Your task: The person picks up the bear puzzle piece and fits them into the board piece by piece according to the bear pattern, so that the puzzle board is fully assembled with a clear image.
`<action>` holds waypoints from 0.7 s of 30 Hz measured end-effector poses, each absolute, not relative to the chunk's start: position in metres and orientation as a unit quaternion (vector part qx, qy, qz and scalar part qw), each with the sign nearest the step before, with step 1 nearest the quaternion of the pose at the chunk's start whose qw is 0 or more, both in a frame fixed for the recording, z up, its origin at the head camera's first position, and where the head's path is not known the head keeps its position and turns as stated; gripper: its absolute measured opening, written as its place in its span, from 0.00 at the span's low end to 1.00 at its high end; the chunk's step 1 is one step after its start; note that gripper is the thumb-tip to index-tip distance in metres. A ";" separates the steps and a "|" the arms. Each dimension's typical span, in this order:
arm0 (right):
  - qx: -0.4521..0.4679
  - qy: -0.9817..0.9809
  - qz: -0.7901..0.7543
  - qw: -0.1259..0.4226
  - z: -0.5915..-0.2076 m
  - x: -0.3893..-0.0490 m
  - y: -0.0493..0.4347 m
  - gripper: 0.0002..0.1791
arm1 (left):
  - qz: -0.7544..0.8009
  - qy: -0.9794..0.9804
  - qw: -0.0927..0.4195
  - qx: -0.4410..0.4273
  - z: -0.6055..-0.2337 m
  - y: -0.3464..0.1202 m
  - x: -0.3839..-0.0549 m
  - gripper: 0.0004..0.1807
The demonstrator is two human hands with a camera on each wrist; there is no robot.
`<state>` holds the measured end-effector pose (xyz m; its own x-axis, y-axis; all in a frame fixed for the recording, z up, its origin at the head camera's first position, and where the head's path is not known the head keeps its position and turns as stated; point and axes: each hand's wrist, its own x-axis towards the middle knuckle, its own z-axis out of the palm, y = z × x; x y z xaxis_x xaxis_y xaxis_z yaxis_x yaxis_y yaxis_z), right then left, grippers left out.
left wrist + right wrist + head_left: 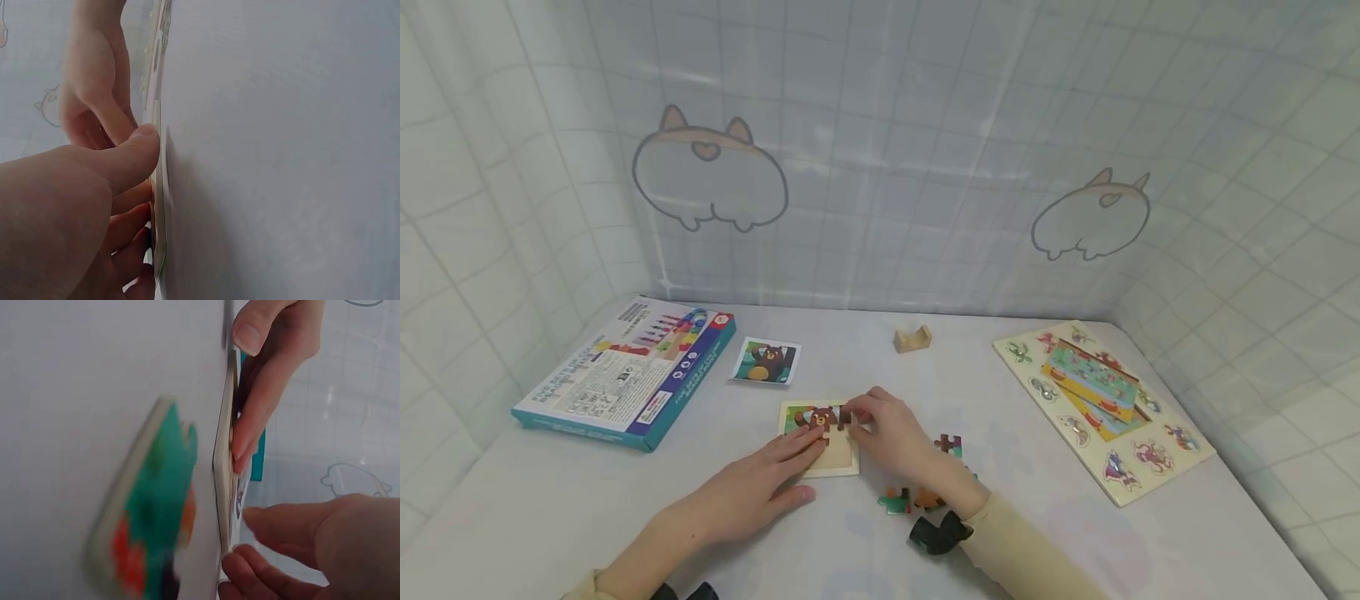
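A small square wooden puzzle tray (842, 472) lies on the table, its upper part filled with pieces that show a brown bear (822, 416). Across its left side lies my left hand (752, 487), fingers fairly straight, the tips on the pieces. My right hand (891, 433) is at the tray's upper right corner, thumb and fingers pinching a dark brown puzzle piece (844, 416), mostly hidden by the fingers. Below the right forearm are several loose pieces, among them a green one (894, 501), an orange one (928, 499) and a brown one (948, 445).
A bear picture card (765, 362) lies behind the tray, and a small wooden stand (913, 339) sits farther back. At the left is a flat teal-edged box (625, 371). On the right rests a wooden board (1120, 483) with insect shapes and colourful cards (1093, 387).
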<state>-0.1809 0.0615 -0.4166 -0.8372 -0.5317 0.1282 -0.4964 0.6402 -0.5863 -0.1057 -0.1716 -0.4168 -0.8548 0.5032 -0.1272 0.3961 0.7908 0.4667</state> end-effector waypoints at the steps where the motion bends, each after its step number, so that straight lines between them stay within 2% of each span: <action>1: -0.289 0.903 -0.318 0.029 -0.416 -0.181 0.066 0.14 | 0.216 0.939 0.123 0.239 -0.417 -0.171 -0.105 0.38; 8: -0.339 0.872 -0.354 0.019 -0.418 -0.185 0.113 0.19 | 0.214 0.938 0.121 0.244 -0.416 -0.168 -0.105 0.37; 21: -0.322 0.876 -0.360 0.004 -0.424 -0.190 0.187 0.18 | 0.218 0.940 0.124 0.233 -0.416 -0.169 -0.103 0.36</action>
